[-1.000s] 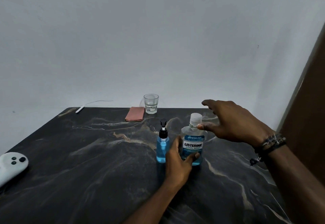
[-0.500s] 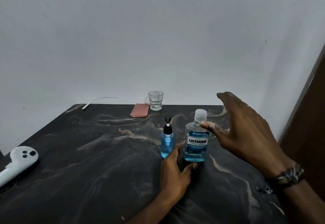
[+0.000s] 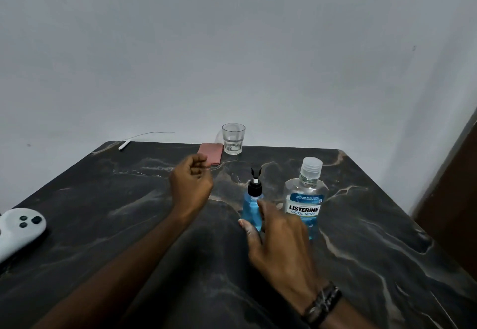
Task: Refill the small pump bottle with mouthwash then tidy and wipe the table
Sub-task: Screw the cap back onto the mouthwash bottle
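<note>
Pale grey wall fills the upper half of the frame, and below it a dark marbled desk (image 3: 103, 212) spreads across the lower half. At the far left edge lies a white game controller (image 3: 18, 228).

Two bare forearms reach in from the bottom. The left hand (image 3: 191, 184) hangs above the desk at centre, fingers loosely curled toward the palm with nothing in them. The right hand (image 3: 278, 243), a dark bracelet (image 3: 322, 305) at its wrist, is spread open just in front of the small pump bottle (image 3: 254, 202); its fingertips sit against or very close to the bottle's lower body, and whether they truly touch I cannot tell. It has not closed around anything.

Right of centre the mouthwash bottle (image 3: 305, 199) stands upright, capped, its blue liquid filling only the lower part. Just to its left the pump bottle stands upright too, long axis vertical, black pump head on, blue liquid up to about its shoulder. The right hand is plainly the nearer one; the bottle lies directly beyond its fingers, so I judge a short forward close would take it.

At the back edge a clear empty glass (image 3: 233, 139) stands beside a folded pink cloth (image 3: 211, 152). A thin white cable (image 3: 136, 139) trails off the upper left corner.
</note>
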The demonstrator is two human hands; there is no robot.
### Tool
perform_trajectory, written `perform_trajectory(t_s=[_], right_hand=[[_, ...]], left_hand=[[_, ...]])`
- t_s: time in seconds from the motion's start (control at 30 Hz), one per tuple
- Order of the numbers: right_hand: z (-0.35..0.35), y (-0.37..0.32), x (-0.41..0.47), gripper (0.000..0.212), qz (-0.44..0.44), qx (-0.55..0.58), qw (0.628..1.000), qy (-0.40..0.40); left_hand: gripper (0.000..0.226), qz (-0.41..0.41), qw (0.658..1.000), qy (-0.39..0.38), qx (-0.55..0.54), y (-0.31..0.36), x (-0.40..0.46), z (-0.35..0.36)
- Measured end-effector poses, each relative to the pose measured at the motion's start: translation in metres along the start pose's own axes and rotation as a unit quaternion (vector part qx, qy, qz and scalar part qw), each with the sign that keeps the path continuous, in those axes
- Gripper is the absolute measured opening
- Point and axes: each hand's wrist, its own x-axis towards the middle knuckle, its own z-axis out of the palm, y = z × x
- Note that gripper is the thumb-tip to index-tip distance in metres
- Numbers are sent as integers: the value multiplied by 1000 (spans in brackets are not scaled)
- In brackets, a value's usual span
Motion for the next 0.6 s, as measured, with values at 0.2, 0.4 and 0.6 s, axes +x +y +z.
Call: perform_trajectory(t_s=[0.2, 0.4, 0.6], right_hand=[[24, 11, 8, 62, 79, 17, 996, -46], [38, 24, 20, 77, 125, 31, 989, -75], [47, 34, 27, 56, 118, 41, 991, -52]], left_hand=[[56, -23, 999, -31, 17, -33, 56, 53], [78, -33, 997, -62, 42, -61, 97, 91], [75, -24, 998, -54, 24, -79, 120, 116]])
